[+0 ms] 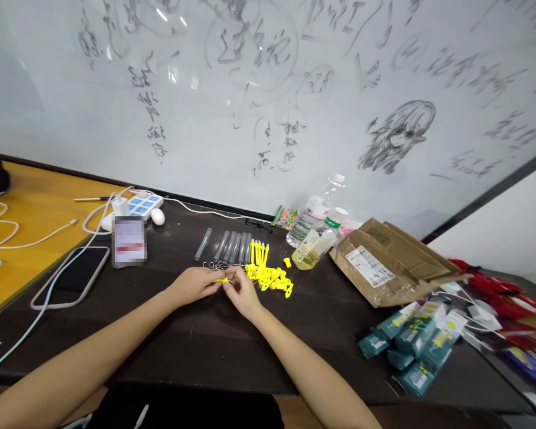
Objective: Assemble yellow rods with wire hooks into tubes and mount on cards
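My left hand point(200, 282) and my right hand point(243, 293) meet over the dark table, fingertips pinched around a small yellow plastic piece point(224, 279). A thin metal wire seems to stick out of it, partly hidden by my fingers. Just behind my hands lie several bent metal wires point(212, 266). Beside my right hand is a loose pile of yellow plastic pieces point(272, 277). Several yellow sticks with clear ends point(259, 253) lie in a row behind that pile. Left of them are several clear plastic tubes point(233, 247), one set apart.
Two plastic bottles point(315, 238) and a brown cardboard parcel point(388, 262) stand at back right. Teal boxes point(422, 345) lie at right. A phone point(74, 277), a power strip point(143, 205) and white cables occupy the left. A whiteboard point(196, 131) rises behind the table.
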Tool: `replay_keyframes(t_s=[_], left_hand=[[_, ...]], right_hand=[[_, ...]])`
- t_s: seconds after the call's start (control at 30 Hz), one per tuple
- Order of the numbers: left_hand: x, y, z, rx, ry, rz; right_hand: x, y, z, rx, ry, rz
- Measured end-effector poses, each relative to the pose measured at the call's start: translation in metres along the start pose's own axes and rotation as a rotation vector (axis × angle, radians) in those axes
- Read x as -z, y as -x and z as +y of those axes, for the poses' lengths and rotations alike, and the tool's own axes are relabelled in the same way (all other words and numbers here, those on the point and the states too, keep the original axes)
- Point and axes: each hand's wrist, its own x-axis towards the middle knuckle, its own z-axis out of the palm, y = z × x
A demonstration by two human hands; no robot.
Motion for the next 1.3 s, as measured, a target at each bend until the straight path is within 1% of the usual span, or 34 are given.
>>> replay_keyframes(t_s=[0.07, 0.1, 0.17, 0.27, 0.33, 0.43, 0.47, 0.5, 0.53, 0.6, 0.63, 0.67, 0.8, 0.9, 0.97, 1.07, 1.2, 1.3], left_hand=[[-0.001, 0.0, -0.001, -0.038, -0.01, 0.009], [-0.001, 0.0, -0.002, -0.034, -0.012, 0.023], [-0.002, -0.001, -0.005, 0.016, -0.005, 0.073], [-0.001, -0.002, -0.009, 0.148, 0.094, 0.191], [0.001, -0.003, -0.011, 0.272, 0.236, 0.3], [0.0, -0.005, -0.014, 0.472, 0.544, 0.505], [-0.001, -0.005, -0.015, 0.512, 0.663, 0.548], [-0.002, -0.006, -0.016, 0.531, 0.781, 0.558], [-0.004, -0.007, -0.016, 0.534, 0.888, 0.534], [-0.007, -0.008, -0.015, 0.524, 1.053, 0.428], [-0.009, -0.009, -0.014, 0.522, 1.103, 0.381], [-0.011, -0.01, -0.012, 0.528, 1.138, 0.361], [-0.012, -0.012, -0.002, 0.529, 1.23, 0.366], [-0.01, -0.012, 0.003, 0.539, 1.303, 0.326], [-0.009, -0.012, 0.006, 0.545, 1.334, 0.295], [-0.007, -0.011, 0.007, 0.556, 1.334, 0.263], [-0.004, -0.011, 0.005, 0.605, 1.306, 0.287], [-0.004, -0.011, 0.002, 0.632, 1.296, 0.3]], right_hand=[[-0.003, 0.001, -0.001, -0.012, 0.062, -0.006], [-0.003, 0.001, -0.002, -0.02, 0.075, 0.0], [-0.004, 0.001, -0.003, -0.03, 0.053, 0.021], [-0.002, -0.003, -0.004, -0.062, -0.096, 0.084], [0.0, -0.006, -0.004, -0.128, -0.244, 0.116], [0.0, -0.01, -0.002, -0.27, -0.484, 0.11], [-0.001, -0.01, -0.002, -0.304, -0.556, 0.105], [-0.002, -0.01, -0.002, -0.326, -0.617, 0.1], [-0.003, -0.01, -0.003, -0.338, -0.665, 0.09], [-0.005, -0.008, -0.005, -0.35, -0.721, 0.046], [-0.006, -0.007, -0.007, -0.356, -0.732, 0.007], [-0.007, -0.006, -0.008, -0.361, -0.734, -0.04], [-0.008, -0.003, -0.012, -0.344, -0.689, -0.214], [-0.009, -0.003, -0.012, -0.3, -0.651, -0.288], [-0.009, -0.002, -0.012, -0.278, -0.632, -0.307], [-0.008, -0.003, -0.012, -0.264, -0.605, -0.291], [-0.005, -0.004, -0.009, -0.237, -0.542, -0.247], [-0.004, -0.005, -0.006, -0.211, -0.489, -0.258]])
